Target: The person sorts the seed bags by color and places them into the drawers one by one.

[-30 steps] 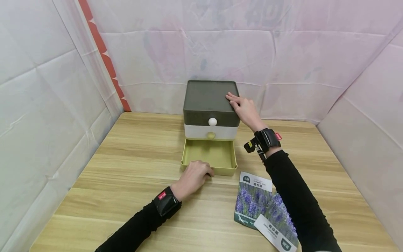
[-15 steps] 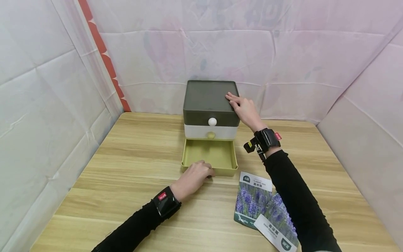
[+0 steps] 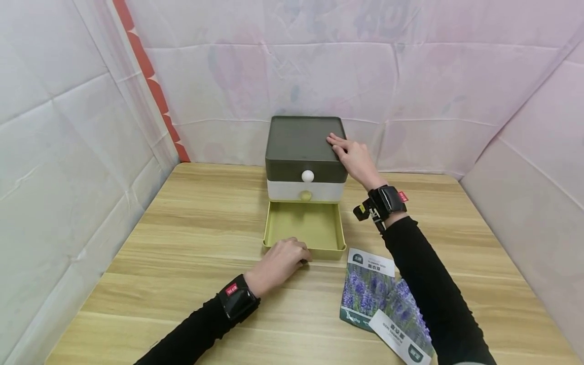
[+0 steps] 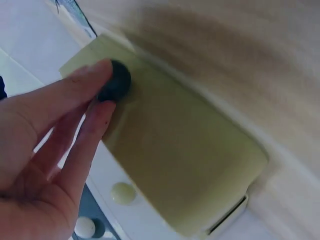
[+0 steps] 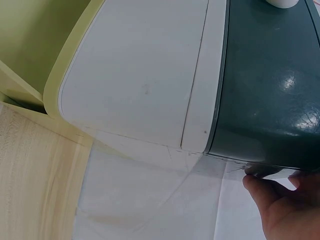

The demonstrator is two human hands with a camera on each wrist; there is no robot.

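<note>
Three stacked drawers make up the small organiser [image 3: 304, 152] standing at the back middle of the wooden tabletop [image 3: 191, 243]: a dark grey-green top tier with a white knob [image 3: 307, 176], a white middle tier with a pale yellow knob [image 3: 306, 195], and a yellow-green bottom drawer [image 3: 304, 228] drawn out toward the person, its inside showing nothing in it.

Left hand [image 3: 280, 261]: at the front wall of the bottom drawer, fingers curled. The left wrist view shows thumb and forefinger pinching the drawer's dark round knob [image 4: 116, 82] on that front face. A black wrist band sits above a black sleeve.

Right hand [image 3: 355, 157]: laid flat on the right edge of the organiser's top, fingers straight and together, pressing down and gripping nothing. The right wrist view shows only fingertips [image 5: 280, 200] under the dark tier's corner, with the white tier and the yellow-green drawer beside it. A black wrist unit with a small red tag sits on that arm.

Seed packets [image 3: 385, 301]: two flat packets printed with purple lavender, overlapping, on the tabletop just in front and to the right of the open drawer, partly under the right forearm.

Surroundings: pale pink and white sheeting hangs on three sides, with a red-and-white strip [image 3: 150, 76] running down the left rear corner
</note>
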